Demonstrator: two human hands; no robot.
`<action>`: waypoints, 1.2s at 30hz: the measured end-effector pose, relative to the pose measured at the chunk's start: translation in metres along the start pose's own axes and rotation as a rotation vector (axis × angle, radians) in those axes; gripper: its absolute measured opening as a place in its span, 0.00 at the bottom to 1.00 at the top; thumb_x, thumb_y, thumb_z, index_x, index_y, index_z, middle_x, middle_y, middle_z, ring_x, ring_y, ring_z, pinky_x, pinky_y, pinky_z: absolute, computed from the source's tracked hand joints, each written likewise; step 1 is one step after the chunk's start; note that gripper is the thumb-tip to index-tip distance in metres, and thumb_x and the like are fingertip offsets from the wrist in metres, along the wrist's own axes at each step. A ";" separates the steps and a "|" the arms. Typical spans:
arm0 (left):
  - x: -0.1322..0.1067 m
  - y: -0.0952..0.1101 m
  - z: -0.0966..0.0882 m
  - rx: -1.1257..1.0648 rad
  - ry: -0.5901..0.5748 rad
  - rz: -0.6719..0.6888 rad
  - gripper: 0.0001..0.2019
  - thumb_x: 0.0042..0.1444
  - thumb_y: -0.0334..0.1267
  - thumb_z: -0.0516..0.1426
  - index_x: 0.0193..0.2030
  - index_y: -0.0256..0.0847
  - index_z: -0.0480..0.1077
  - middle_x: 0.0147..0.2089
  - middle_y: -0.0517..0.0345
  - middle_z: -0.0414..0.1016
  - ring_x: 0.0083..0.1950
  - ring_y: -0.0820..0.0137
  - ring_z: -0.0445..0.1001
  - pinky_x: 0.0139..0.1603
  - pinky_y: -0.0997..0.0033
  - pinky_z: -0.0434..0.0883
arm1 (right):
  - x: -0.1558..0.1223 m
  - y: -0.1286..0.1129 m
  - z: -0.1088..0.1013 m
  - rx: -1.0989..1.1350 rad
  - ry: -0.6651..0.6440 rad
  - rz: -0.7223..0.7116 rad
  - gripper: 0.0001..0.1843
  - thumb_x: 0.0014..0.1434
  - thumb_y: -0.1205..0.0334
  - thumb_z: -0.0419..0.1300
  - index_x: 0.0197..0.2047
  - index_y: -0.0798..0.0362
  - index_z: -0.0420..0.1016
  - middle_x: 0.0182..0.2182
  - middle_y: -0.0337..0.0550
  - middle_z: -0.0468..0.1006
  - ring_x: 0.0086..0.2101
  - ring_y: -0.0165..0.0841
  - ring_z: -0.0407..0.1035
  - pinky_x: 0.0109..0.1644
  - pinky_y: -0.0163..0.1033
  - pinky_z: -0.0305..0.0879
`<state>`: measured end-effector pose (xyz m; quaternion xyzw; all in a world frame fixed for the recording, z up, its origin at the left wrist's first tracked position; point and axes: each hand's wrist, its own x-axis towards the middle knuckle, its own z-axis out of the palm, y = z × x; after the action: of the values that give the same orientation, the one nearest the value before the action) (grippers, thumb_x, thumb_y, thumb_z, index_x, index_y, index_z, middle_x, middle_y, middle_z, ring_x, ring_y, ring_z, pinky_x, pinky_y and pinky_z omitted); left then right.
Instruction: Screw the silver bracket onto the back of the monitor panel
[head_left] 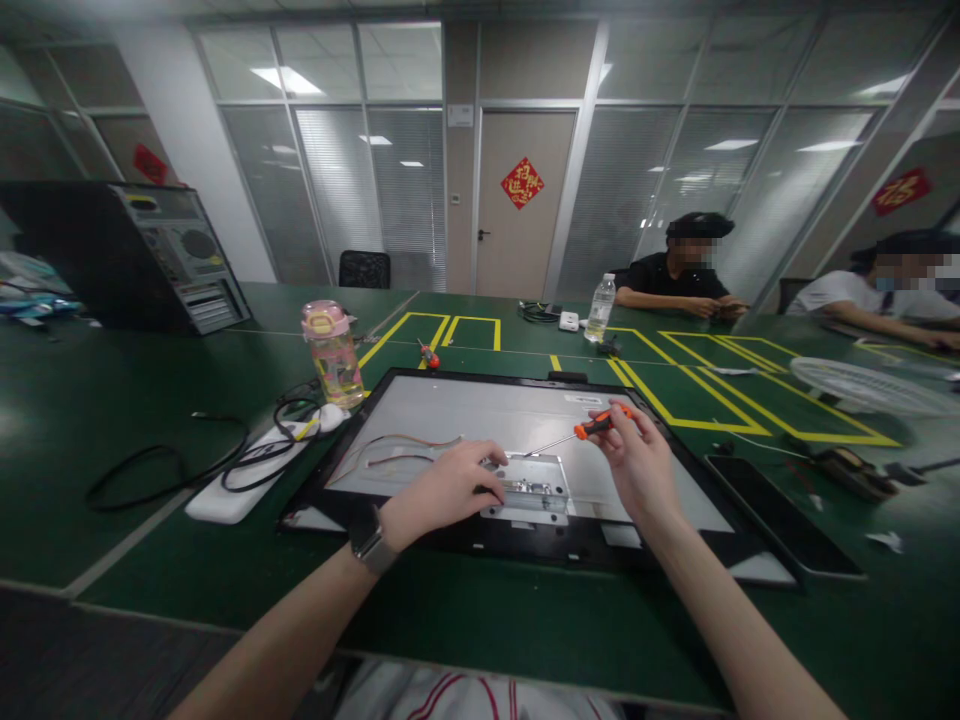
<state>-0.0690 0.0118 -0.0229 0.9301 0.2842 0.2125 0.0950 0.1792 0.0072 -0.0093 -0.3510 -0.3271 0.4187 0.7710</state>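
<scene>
A large flat screen panel [450,400] with a black frame lies back side up on the table before me. Bolted-looking on its lower middle is a silvery metal bracket [551,498]. My left hand [450,485] is closed at the bracket's left end, thumb and fingers gripping its edge; what lies under the fingers is partly hidden. In my right hand [641,465] is a screwdriver [598,424] with an orange and black handle, pinched by the fingers. Its shaft slants down left, the tip close to the bracket's top edge. Thin coloured wires [397,440] lie on the panel, left of the bracket.
Left stand a white power strip [244,470] with black cables, a pink-lidded bottle [334,355] and a computer case [172,260]. A small red screwdriver [429,355] lies beyond the panel. Right is a black slab [780,515]; a water bottle [600,310] and two seated people are farther off.
</scene>
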 end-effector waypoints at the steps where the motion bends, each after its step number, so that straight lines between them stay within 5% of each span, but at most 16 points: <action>1: 0.000 0.001 -0.001 0.033 -0.005 0.008 0.03 0.55 0.31 0.62 0.32 0.43 0.77 0.50 0.57 0.69 0.50 0.65 0.69 0.51 0.67 0.66 | 0.000 0.001 0.000 0.005 0.000 0.016 0.20 0.43 0.56 0.72 0.38 0.54 0.73 0.27 0.40 0.81 0.26 0.30 0.76 0.30 0.33 0.74; 8: 0.000 0.007 -0.009 0.177 -0.027 0.047 0.05 0.57 0.31 0.59 0.30 0.40 0.73 0.43 0.58 0.72 0.44 0.67 0.70 0.47 0.67 0.63 | 0.001 0.003 0.000 0.017 -0.001 0.041 0.21 0.40 0.55 0.73 0.36 0.54 0.74 0.26 0.38 0.80 0.25 0.29 0.76 0.30 0.32 0.74; 15: -0.002 0.006 -0.010 0.151 -0.045 0.060 0.07 0.59 0.32 0.59 0.43 0.46 0.74 0.47 0.58 0.71 0.46 0.67 0.70 0.49 0.68 0.64 | -0.001 0.002 0.002 0.012 -0.007 0.060 0.21 0.39 0.55 0.74 0.35 0.54 0.73 0.25 0.38 0.80 0.25 0.29 0.75 0.28 0.31 0.73; 36: 0.000 0.011 -0.009 0.029 -0.034 0.037 0.06 0.61 0.30 0.55 0.35 0.41 0.73 0.50 0.55 0.70 0.49 0.67 0.69 0.52 0.67 0.65 | 0.001 0.006 -0.002 0.067 0.023 0.147 0.18 0.43 0.57 0.73 0.34 0.56 0.75 0.25 0.40 0.80 0.24 0.29 0.76 0.30 0.32 0.76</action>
<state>-0.0675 0.0030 -0.0118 0.9399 0.2685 0.1943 0.0825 0.1787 0.0101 -0.0150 -0.3527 -0.2776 0.4807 0.7533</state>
